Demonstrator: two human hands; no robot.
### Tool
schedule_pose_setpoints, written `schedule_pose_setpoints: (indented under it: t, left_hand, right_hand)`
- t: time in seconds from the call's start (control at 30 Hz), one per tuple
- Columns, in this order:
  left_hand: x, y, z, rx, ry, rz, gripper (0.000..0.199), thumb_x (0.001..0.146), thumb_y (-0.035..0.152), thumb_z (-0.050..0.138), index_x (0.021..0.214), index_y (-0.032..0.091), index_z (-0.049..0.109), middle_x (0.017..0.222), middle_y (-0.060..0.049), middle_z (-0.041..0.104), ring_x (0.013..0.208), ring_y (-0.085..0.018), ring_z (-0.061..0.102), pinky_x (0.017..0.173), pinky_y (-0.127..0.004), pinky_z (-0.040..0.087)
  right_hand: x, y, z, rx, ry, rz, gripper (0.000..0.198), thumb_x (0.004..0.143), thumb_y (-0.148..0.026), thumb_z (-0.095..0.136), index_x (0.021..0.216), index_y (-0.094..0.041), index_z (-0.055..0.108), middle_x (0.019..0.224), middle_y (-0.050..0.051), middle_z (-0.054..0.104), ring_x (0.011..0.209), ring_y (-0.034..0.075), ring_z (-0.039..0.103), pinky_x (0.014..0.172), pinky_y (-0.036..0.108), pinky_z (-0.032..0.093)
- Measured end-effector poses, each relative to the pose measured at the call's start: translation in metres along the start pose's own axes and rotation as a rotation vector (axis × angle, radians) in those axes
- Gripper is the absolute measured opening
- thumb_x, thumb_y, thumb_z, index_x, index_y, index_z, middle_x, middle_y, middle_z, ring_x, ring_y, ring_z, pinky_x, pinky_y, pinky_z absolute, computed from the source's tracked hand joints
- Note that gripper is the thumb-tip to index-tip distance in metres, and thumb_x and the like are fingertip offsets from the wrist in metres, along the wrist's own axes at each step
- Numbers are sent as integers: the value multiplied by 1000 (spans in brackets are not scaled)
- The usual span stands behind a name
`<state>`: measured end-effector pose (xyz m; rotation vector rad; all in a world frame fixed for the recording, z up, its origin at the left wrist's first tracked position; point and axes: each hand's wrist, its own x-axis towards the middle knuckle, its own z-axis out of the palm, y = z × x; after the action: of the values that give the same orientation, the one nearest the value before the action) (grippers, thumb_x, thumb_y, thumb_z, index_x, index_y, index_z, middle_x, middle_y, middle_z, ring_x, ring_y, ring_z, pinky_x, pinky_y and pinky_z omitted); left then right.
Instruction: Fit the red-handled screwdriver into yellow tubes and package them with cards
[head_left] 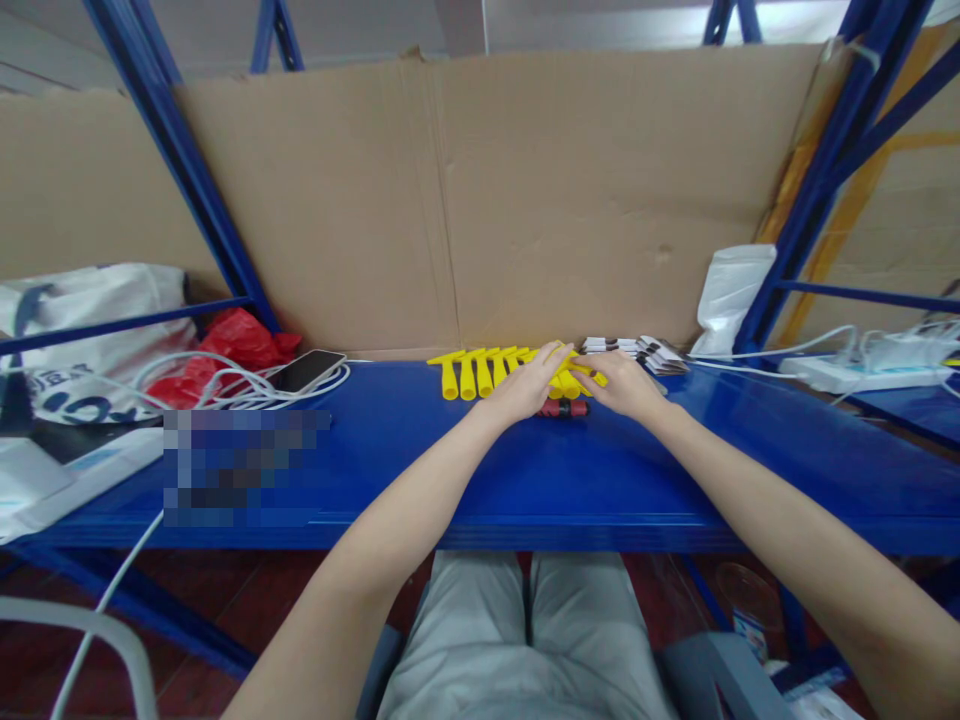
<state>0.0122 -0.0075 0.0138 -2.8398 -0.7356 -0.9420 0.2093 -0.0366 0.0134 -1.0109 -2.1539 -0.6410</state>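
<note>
Several yellow pieces [466,380] in a row near rear edge of blue bench [390,430]; left hand [527,387], right hand [621,383] close together at row's right end; cannot tell grip.

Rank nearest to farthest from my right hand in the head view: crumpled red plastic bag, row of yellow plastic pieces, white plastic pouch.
1. Row of yellow plastic pieces: at your right hand, extending left.
2. White plastic pouch: to its right.
3. Crumpled red plastic bag: far left.
</note>
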Motion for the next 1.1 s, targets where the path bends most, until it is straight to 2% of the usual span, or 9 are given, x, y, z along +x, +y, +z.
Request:
schedule_pose_setpoints:
  t: [0.17, 0.3, 0.4, 0.47, 0.57, 0.67, 0.83, 0.97, 1.1]
  left_hand:
    - [-1, 1, -4, 14, 13, -10, 70, 75, 3, 40, 141, 19, 25, 149, -12, 28, 137, -21, 28, 110, -42, 30]
    - [-2, 2, -9, 44, -13, 7, 62, 81, 7, 39, 141, 22, 31, 143, -8, 40, 132, -19, 37, 107, -41, 34]
    - [-2, 5, -12, 94, -31, -6, 53, 84, 8, 39, 134, 25, 44, 138, -6, 46, 125, -18, 45, 105, -39, 36]
    - [-1, 5, -16, 145, -31, -65, 49, 84, 7, 38, 127, 25, 53, 137, -7, 47, 123, -19, 47, 104, -37, 37]
    - [-2, 0, -26, 213, 36, -247, 44, 86, 9, 38, 122, 24, 58, 137, -8, 46, 121, -21, 49, 102, -35, 39]
    - [-7, -11, -41, 303, 120, -551, 44, 88, 12, 36, 127, 21, 54, 131, -13, 48, 114, -24, 55, 97, -37, 43]
    - [-24, -37, -59, 466, 8, -1040, 38, 84, 11, 39, 115, 12, 61, 123, -19, 52, 103, -27, 60, 88, -35, 48]
    - [-37, -55, -60, 490, -55, -1163, 37, 83, 11, 41, 114, 7, 60, 123, -21, 55, 108, -25, 59, 90, -31, 47]
    - [-44, -63, -57, 420, -93, -1176, 37, 82, 13, 44, 114, 10, 62, 121, -20, 58, 112, -25, 57, 91, -32, 47]
  right_hand:
    - [-1, 13, -2, -51, 204, 124, 28, 89, -33, 43, 96, -16, 64, 91, 12, 70, 82, 23, 65, 74, 36, 47]
    - [-4, 22, -6, -39, 378, 290, 27, 87, -35, 45, 95, -16, 63, 90, 11, 70, 76, 22, 63, 73, 36, 48]
    - [-5, 22, -9, 15, 383, 406, 29, 88, -36, 43, 99, -17, 62, 92, 11, 69, 77, 21, 63, 73, 35, 49]
    - [-5, 20, -10, 70, 337, 454, 34, 88, -36, 42, 110, -16, 58, 102, 12, 68, 79, 21, 64, 73, 34, 50]
    - [-4, 20, -8, 166, 233, 428, 44, 86, -34, 44, 125, -15, 49, 116, 14, 63, 79, 20, 64, 73, 34, 51]
    - [-5, 24, -3, 195, 113, 370, 40, 84, -30, 45, 120, -15, 54, 113, 13, 64, 77, 20, 64, 73, 36, 52]
    - [-6, 27, 2, 210, -6, 317, 33, 83, -25, 43, 108, -17, 61, 101, 11, 67, 79, 20, 64, 73, 36, 52]
    - [-6, 27, 2, 221, 14, 305, 30, 82, -24, 43, 105, -15, 62, 103, 13, 65, 81, 20, 63, 71, 35, 52]
    - [-6, 30, 2, 232, 19, 298, 27, 81, -22, 44, 101, -16, 62, 104, 12, 65, 71, 17, 62, 67, 34, 52]
